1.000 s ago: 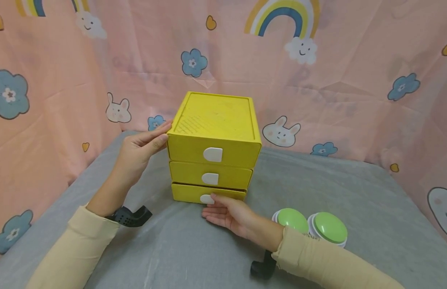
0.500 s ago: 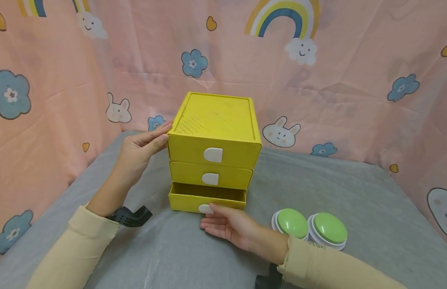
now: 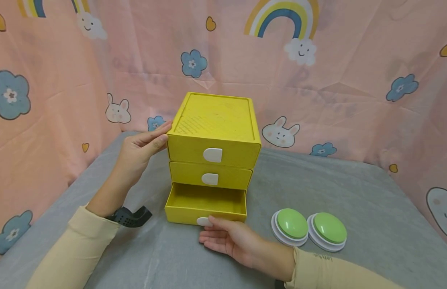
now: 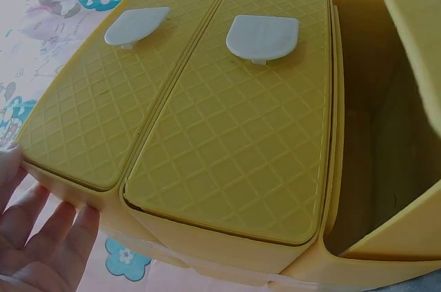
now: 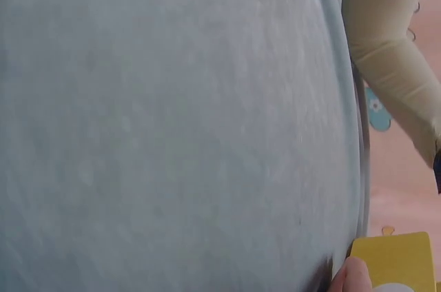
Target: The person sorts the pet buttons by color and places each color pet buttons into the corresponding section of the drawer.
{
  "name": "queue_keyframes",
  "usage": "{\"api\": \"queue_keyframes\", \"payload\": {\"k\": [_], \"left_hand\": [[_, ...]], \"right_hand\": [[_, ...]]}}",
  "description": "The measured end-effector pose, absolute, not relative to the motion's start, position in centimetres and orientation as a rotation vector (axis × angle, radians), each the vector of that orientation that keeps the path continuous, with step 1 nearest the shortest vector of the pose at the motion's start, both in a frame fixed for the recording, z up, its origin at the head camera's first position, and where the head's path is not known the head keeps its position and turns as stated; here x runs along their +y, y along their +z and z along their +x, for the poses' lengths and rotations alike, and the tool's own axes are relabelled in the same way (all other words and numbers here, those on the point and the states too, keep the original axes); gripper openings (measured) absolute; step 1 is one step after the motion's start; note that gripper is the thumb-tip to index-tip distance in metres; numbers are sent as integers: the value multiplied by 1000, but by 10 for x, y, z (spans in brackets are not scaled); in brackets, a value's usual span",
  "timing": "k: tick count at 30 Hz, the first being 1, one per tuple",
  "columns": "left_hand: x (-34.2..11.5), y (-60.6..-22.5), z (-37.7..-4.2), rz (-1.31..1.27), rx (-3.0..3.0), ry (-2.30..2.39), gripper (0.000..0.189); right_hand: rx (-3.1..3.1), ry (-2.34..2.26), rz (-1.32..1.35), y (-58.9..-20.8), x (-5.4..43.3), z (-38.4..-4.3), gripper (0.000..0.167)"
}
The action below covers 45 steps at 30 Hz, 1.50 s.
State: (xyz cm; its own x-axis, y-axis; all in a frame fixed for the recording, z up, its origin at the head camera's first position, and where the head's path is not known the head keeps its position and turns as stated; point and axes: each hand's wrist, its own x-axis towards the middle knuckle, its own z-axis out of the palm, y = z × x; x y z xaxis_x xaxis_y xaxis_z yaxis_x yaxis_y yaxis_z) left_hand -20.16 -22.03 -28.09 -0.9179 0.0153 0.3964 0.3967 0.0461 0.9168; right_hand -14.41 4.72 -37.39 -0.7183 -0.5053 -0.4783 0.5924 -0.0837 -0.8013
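A yellow cabinet [image 3: 216, 116] with three stacked drawers stands on the grey cloth. Its upper two drawers are closed, and the bottom drawer [image 3: 205, 216] is pulled out, showing its yellow inside. My left hand [image 3: 138, 150] rests against the cabinet's left side near the upper front corner, fingers fairly straight; the left wrist view shows these fingers [image 4: 52, 230] along the edge. My right hand [image 3: 232, 239] pinches the white handle [image 3: 203, 221] of the bottom drawer between thumb and index finger, the other fingers extended below. In the right wrist view only a fingertip [image 5: 355, 275] shows beside the yellow front.
Two round green-topped push lights or buttons [image 3: 292, 223] with white bases, the second [image 3: 329, 227] touching or nearly touching the first, lie right of the drawer near my right forearm. A pink patterned curtain [image 3: 223, 52] hangs behind the grey table cloth [image 3: 346, 184].
The bottom drawer has slid out toward me from nearly closed, with my right hand drawing back on its handle. My left hand and the cabinet body have stayed in place.
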Motion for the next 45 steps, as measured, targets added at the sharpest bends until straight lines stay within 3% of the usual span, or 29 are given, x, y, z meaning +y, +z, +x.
{"api": "queue_keyframes", "payload": {"k": [45], "left_hand": [[-220, -280, -200, -417, -2045, -1970, 46]], "right_hand": [[1328, -1742, 156, -379, 59, -91, 48]]}}
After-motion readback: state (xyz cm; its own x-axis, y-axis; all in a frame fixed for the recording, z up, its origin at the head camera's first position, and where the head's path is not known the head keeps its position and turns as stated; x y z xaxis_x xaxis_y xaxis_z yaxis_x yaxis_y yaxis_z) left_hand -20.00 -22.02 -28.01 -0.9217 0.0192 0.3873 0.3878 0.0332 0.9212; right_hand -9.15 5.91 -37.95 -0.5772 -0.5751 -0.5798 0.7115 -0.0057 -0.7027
